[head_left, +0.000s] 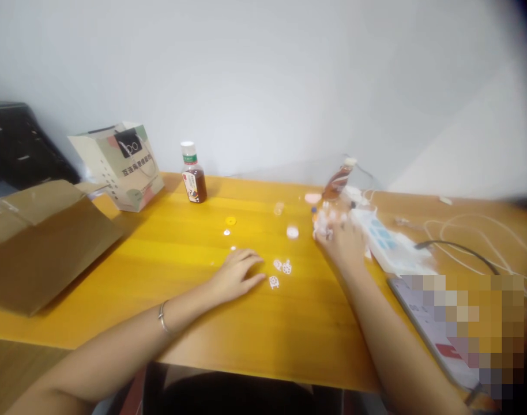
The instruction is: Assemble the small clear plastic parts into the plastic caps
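Observation:
My left hand [236, 276] rests on the wooden table with its fingers apart and nothing in it. Just right of its fingertips lie white openwork pieces [286, 267], small and wheel-like, with another white piece [274, 282] nearer to me. Beyond the hand are a yellow disc [231, 221] and a small white piece [227, 233]. Over on the right, my right hand [347, 245] reaches to a blurred cluster of white and clear small things [326, 220]. Its fingers are smeared by motion, so whether it grips any of them does not show. A round white piece [292, 232] lies left of it.
A bottle of dark red liquid [195, 181] stands at the back, and another dark bottle [338, 180] leans behind my right hand. A cardboard box [51, 248] and a paper bag [131, 173] occupy the left. Cables [462, 248] and a tablet-like slab [432, 328] lie right.

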`<state>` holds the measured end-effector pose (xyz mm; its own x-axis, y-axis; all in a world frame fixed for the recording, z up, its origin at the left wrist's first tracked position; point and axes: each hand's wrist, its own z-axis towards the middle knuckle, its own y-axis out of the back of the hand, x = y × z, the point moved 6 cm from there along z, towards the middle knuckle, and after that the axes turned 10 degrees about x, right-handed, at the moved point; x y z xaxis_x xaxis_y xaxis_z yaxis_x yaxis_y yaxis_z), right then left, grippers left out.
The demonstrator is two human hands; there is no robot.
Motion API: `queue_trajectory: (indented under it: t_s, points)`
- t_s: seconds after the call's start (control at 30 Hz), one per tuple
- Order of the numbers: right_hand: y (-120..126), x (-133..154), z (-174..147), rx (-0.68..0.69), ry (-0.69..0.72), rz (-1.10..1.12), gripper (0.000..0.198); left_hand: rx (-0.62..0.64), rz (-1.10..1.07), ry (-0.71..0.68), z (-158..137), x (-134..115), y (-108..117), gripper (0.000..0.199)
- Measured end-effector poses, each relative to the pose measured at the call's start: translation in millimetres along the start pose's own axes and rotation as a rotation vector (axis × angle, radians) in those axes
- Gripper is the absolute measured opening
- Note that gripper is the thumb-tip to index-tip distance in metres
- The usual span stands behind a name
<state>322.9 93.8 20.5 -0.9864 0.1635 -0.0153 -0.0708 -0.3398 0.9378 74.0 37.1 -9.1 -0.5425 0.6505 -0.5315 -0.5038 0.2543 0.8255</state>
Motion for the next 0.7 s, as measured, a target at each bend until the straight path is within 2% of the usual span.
queue_trajectory:
  t_s: [0.2,0.37,0.43,0.53,0.63,0.7]
  points:
    - [-5,-3,1,-0.032,-0.045,-0.067,0.038,0.046,-0.005,0.011,-4,7,-14,0.038]
    - [10,1,-3,-0.128,-0.038,0.037,0.039,0.058,0.008,0.006,-4,13,-21,0.038]
    - [15,15,-11,-0.168,0.077,0.159,0.033,0.052,0.016,-0.005,-4,13,-22,0.039]
    - [4,51,-29,-0.018,0.394,0.473,0.022,0.044,0.039,-0.021,-7,12,-20,0.040]
    - [-10,78,-48,0.113,0.536,0.676,0.016,0.045,0.071,-0.024,-10,12,-19,0.040]
    - [-16,87,-56,0.164,0.576,0.700,0.014,0.054,0.081,-0.027,-12,13,-19,0.041]
